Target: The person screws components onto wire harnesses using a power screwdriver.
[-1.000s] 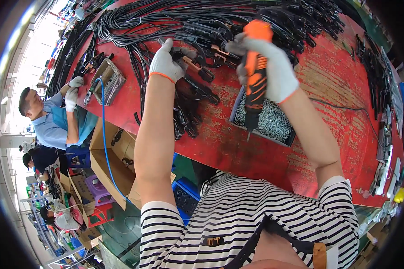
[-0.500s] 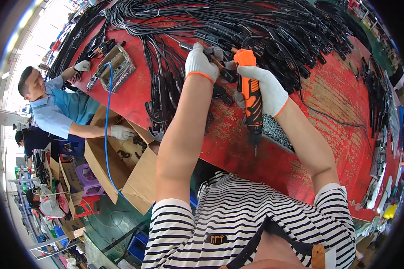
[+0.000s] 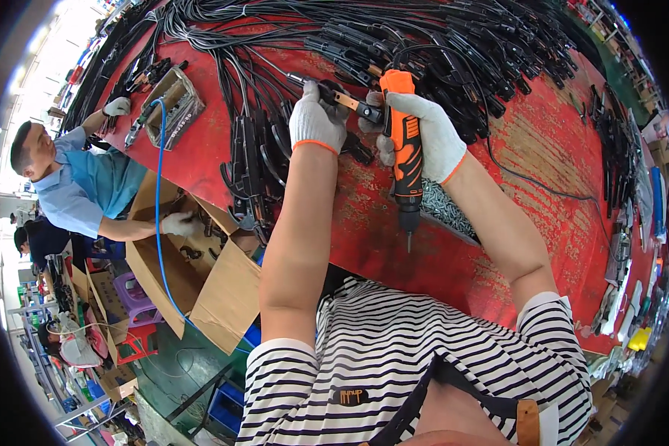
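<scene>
My left hand [image 3: 318,123], in a white knit glove with an orange cuff, is closed on a black clamp [image 3: 369,113] with a copper-coloured strip. A cable runs from it toward the back left. My right hand [image 3: 432,134], gloved alike, grips an orange and black power screwdriver [image 3: 406,145]. The tool's bit points down toward me, away from the clamp. Fingertips of the right hand lie at the clamp's right end; whether they pinch it I cannot tell. Beneath my right wrist a tray of small silvery screws [image 3: 448,212] is partly covered.
Black clamps [image 3: 438,56] with cables [image 3: 201,30] are heaped over the back of the red table [image 3: 535,163]. More clamps [image 3: 256,167] lie left. A co-worker [image 3: 82,178] reaches into a cardboard box [image 3: 227,286] beside a blue hose [image 3: 160,215]. Another screw tray [image 3: 177,111] stands left.
The view has shifted slightly. My left hand has come a little closer to me, and the clamp has turned so its copper-coloured strip shows. The screwdriver stays in my right hand.
</scene>
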Tool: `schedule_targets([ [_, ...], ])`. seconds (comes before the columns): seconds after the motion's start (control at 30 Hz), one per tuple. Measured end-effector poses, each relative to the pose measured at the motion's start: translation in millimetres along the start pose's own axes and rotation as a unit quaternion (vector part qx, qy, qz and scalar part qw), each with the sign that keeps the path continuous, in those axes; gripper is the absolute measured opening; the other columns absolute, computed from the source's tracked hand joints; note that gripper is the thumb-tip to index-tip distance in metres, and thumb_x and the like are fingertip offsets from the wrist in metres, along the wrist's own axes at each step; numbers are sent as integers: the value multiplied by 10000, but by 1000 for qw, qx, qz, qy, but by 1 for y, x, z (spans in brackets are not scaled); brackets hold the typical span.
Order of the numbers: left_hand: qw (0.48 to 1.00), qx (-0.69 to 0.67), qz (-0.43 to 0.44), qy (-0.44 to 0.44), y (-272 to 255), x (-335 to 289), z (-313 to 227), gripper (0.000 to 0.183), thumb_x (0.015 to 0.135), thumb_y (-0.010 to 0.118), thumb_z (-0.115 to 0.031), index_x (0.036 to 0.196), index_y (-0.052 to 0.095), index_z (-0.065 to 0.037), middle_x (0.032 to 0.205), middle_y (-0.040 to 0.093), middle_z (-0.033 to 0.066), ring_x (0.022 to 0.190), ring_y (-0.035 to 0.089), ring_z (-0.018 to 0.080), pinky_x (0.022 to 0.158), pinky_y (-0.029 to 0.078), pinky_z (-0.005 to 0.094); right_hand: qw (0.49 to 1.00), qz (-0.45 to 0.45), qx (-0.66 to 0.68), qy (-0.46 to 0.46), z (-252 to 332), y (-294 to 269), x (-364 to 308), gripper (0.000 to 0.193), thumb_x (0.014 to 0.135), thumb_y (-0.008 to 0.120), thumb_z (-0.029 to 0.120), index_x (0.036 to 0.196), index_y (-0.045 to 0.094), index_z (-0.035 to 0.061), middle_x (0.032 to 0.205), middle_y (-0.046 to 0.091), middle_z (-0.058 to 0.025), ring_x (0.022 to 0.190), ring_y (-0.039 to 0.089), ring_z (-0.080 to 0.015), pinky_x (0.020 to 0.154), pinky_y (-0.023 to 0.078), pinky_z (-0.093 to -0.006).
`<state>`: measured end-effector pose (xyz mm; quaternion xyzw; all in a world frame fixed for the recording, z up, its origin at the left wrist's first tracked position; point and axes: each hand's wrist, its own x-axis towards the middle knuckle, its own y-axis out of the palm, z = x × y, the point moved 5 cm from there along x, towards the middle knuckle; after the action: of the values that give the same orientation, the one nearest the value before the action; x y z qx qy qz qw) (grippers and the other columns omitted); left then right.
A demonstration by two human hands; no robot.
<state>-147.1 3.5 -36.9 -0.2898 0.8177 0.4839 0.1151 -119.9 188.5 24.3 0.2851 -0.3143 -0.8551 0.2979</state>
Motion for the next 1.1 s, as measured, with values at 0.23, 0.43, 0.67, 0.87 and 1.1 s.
schedule_targets([
  [0.23,993,-49,92,-50,10,-1,9,243,1060,611,-288,1073,634,-46,1005,704,124,947,674,301,904,540,435,998,-16,52,-11,3,-6,1,362,988,623,381,1222,618,104,1057,701,-197,606,612,-165,568,528,-327],
  [0.43,996,5,92,-15,13,1,14,242,1020,684,-311,1025,638,-73,941,676,86,892,650,276,829,545,437,998,16,66,-8,2,-7,2,276,983,644,362,1141,640,136,1044,692,-146,640,653,-189,603,545,-326],
  [0.67,997,33,68,-9,15,-7,11,332,1046,618,-396,976,648,-73,896,676,84,826,650,274,786,544,414,997,-36,56,-26,1,-11,1,394,977,629,397,1247,629,109,1071,701,-215,630,617,-174,589,523,-335],
  [0.87,991,14,133,4,10,-7,17,206,1043,651,-290,1026,681,-87,969,734,60,843,686,223,777,556,373,996,18,85,-26,5,-13,3,314,987,634,373,1175,634,121,1075,704,-193,663,660,-207,625,571,-376],
  [1.1,987,49,153,-29,7,-14,21,160,996,714,-266,1022,689,-110,936,718,37,828,672,197,744,559,361,998,-10,50,-41,2,-13,4,385,978,639,393,1230,632,103,1074,705,-200,654,644,-187,616,549,-353],
])
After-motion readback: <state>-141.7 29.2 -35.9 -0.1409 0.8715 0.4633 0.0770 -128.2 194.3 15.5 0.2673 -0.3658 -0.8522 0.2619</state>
